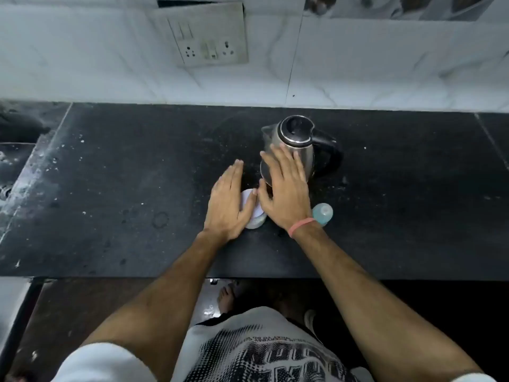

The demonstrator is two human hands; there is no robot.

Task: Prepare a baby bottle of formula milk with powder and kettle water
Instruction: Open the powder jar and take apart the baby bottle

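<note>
Both my hands are flat and open, gripping nothing: my left hand (227,201) hovers over a white container (254,213), my right hand (285,188) before the steel kettle (292,142), with the bluish bottle (322,213) just beside my right wrist. I judge preparation not yet begun; next I must open the container. The counter (124,188) is dark, speckled stone under a white marble wall with a socket plate (209,42).

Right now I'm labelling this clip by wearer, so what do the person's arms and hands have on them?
Both forearms are bare up to short white sleeves. The right hand has a thin pink band around its wrist. The left hand shows no band, ring or watch. No gloves on either.
</note>
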